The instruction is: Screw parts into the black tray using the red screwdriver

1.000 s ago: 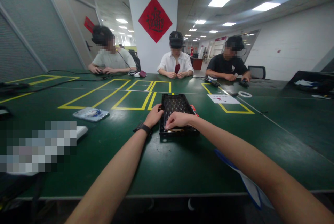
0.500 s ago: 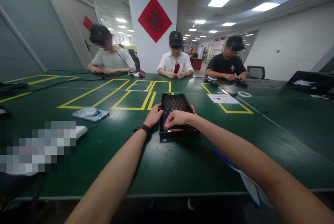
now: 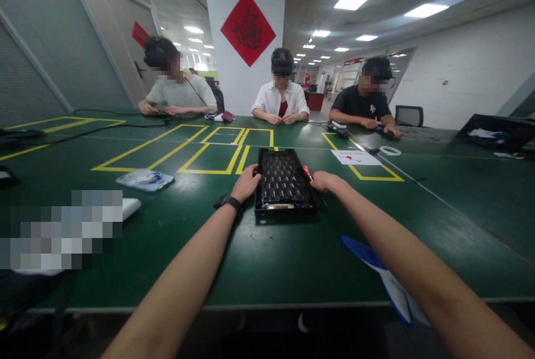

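A black rectangular case (image 3: 285, 178) with a patterned, shiny inside lies on the green table in front of me. Along its near end runs a pale metallic strip (image 3: 281, 207). My left hand (image 3: 246, 185) grips the case's left wall, thumb on top and fingers partly hidden behind it. Just off the right wall, my right hand (image 3: 325, 180) is closed on a red-handled tool (image 3: 308, 173), which looks like a screwdriver. A thin dark shaft shows below that hand; the fingers are mostly hidden.
Left of the case lie a flat clear packet (image 3: 145, 179) and a pixelated object (image 3: 67, 231). A blue-and-white item (image 3: 376, 270) sits under my right forearm. Beyond are a printed sheet (image 3: 355, 158) and a white tape roll (image 3: 390, 150). Three people sit across the table.
My right hand has left the near left corner of the case and moved right, to the red-handled tool beside it. My left hand stays on the left wall.
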`<state>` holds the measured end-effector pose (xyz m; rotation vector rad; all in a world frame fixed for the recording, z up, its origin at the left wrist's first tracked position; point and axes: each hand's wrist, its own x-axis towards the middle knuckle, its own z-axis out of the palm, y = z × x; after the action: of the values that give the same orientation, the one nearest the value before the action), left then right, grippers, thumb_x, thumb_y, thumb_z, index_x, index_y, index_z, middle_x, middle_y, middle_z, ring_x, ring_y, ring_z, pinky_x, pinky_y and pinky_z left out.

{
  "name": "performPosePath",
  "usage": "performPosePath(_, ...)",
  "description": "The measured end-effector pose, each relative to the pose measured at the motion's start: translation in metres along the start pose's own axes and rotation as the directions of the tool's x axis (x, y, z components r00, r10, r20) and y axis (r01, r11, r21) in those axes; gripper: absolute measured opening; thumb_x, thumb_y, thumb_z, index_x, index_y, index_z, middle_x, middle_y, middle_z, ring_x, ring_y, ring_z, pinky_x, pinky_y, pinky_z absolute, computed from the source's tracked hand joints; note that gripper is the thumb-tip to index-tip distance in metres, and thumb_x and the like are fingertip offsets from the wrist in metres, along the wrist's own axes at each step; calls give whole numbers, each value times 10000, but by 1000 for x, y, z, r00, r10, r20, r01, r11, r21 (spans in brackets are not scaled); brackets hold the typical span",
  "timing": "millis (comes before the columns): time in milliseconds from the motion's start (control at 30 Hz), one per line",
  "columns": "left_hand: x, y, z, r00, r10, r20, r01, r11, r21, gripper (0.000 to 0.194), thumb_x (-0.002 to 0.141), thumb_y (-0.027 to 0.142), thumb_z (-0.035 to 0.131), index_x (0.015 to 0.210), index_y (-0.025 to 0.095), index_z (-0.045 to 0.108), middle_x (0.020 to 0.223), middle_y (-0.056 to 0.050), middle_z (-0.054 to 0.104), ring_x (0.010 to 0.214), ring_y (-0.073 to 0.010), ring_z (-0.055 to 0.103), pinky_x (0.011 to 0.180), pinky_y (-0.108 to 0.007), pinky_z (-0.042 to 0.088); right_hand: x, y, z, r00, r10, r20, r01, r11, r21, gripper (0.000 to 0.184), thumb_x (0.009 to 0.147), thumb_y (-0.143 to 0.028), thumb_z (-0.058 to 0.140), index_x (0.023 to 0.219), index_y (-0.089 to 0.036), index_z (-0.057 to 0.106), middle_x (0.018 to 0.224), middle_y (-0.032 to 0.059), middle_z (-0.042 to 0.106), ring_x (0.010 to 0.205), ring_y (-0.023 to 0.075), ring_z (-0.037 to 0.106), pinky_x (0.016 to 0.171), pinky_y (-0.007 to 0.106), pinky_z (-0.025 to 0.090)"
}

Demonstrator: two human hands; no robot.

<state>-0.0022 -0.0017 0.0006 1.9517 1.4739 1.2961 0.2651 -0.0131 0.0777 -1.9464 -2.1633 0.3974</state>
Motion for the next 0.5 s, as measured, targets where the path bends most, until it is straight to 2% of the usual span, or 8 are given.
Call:
performPosePath(100, -4, 4, -1, 999, 12, -34, -11, 999, 30, 426, 746, 173, 445, 1162, 109, 510, 1127, -107, 567, 1033, -198, 530, 952, -355, 398, 0, 9, 3, 998, 56, -25, -52, 990, 135, 298, 781, -331, 515, 604, -102, 584, 611, 168, 628, 668, 247, 628, 618, 309, 446)
performPosePath(167, -8, 11, -3, 997, 36, -75, -31, 997, 69, 389, 757, 174, 450, 1135, 118, 525, 1103, -102, 567, 1011, -191, 534, 938, -349, 404, -2, 5, -2, 996, 69, -65, -51, 968, 247, 405, 874, -381, 317, 732, -98, 569, 645, 162, 640, 579, 197, 607, 547, 282, 434)
performPosePath(233, -15, 22, -7, 989, 89, -118, -76, 991, 110, 338, 770, 182, 459, 1093, 138, 550, 1076, -91, 568, 977, -182, 540, 916, -335, 414, -8, -9, -7, 993, 48, -111, -4, 932, 362, 440, 913, -371, 146, 915, -117, 504, 744, 141, 664, 524, 142, 580, 493, 247, 419)
performPosePath(300, -26, 36, -12, 974, 169, -149, -148, 979, 141, 265, 799, 220, 462, 1028, 162, 583, 1029, -75, 577, 963, -176, 538, 904, -318, 412, -17, -32, -5, 990, -24, -137, 91, 855, 510, 377, 921, -370, 103, 1019, -167, 405, 807, 95, 673, 509, 98, 566, 478, 207, 417)
performPosePath(333, -33, 44, -14, 971, 196, -137, -178, 975, 137, 236, 814, 254, 463, 991, 175, 598, 999, -64, 585, 953, -174, 539, 891, -308, 416, -23, -45, -1, 985, -110, -134, 173, 677, 715, 314, 916, -395, 173, 1018, -180, 378, 802, 86, 673, 509, 94, 571, 473, 200, 419)
performPosePath(367, -40, 52, -17, 972, 209, -109, -197, 974, 116, 224, 825, 291, 465, 955, 182, 610, 960, -54, 598, 923, -170, 547, 869, -298, 422, -29, -57, 5, 974, -188, -128, 207, 499, 841, 273, 902, -420, 244, 1006, -195, 359, 769, 63, 669, 499, 94, 575, 461, 192, 417)
performPosePath(400, -47, 59, -20, 975, 208, -77, -202, 976, 81, 233, 834, 327, 459, 924, 181, 617, 916, -44, 612, 877, -163, 555, 835, -287, 432, -35, -69, 13, 960, -253, -121, 215, 386, 897, 263, 882, -441, 314, 994, -205, 348, 716, 32, 656, 471, 94, 570, 437, 183, 405)
performPosePath(500, -65, 72, -29, 983, 171, 62, -169, 985, -28, 313, 858, 392, 412, 822, 164, 623, 725, -9, 614, 686, -132, 546, 698, -251, 440, -49, -94, 38, 920, -315, -234, 317, 245, 916, 319, 850, -491, 383, 1009, -217, 345, 610, -41, 596, 390, 78, 526, 381, 160, 365)
